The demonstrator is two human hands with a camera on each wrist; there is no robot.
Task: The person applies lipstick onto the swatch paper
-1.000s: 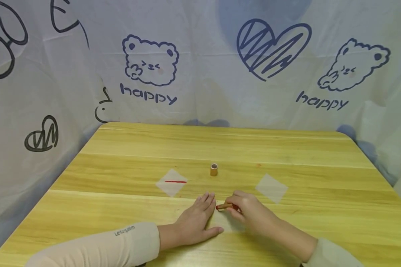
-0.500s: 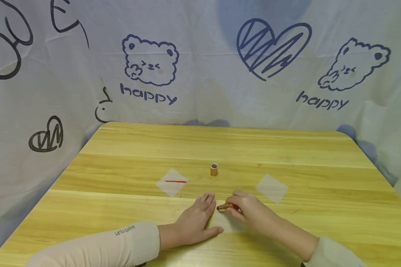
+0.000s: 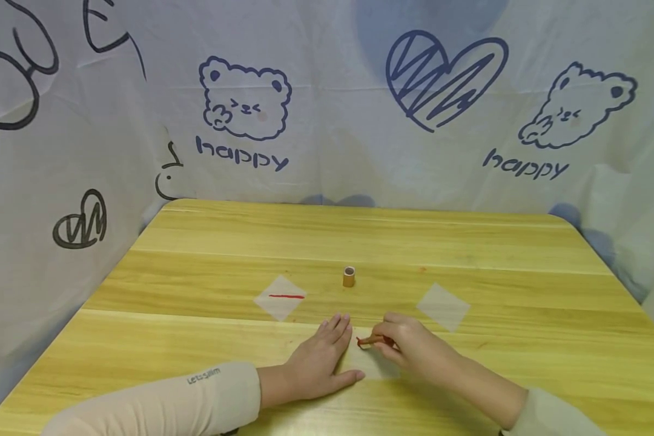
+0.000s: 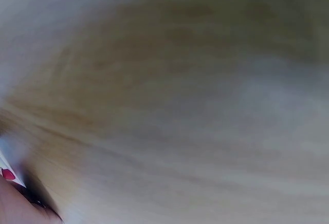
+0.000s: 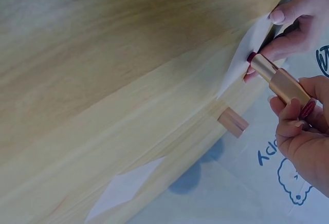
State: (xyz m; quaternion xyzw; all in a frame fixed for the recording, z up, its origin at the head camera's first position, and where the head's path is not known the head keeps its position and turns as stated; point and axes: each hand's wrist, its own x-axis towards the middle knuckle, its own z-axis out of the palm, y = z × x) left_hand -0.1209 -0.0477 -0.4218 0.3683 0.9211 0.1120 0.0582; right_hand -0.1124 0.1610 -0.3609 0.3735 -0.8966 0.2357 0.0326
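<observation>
Right hand (image 3: 412,344) pinches lipstick (image 5: 285,87), tip at paper (image 5: 243,49); from it, left hand (image 3: 318,365) lies flat at eight o'clock, cap (image 3: 349,278) at eleven.

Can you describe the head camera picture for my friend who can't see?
A right hand holds a lipstick, its red tip at a white paper, close to the left hand. Behind, on the wooden table, a cap stands between a marked paper with a red line and a blank paper.
</observation>
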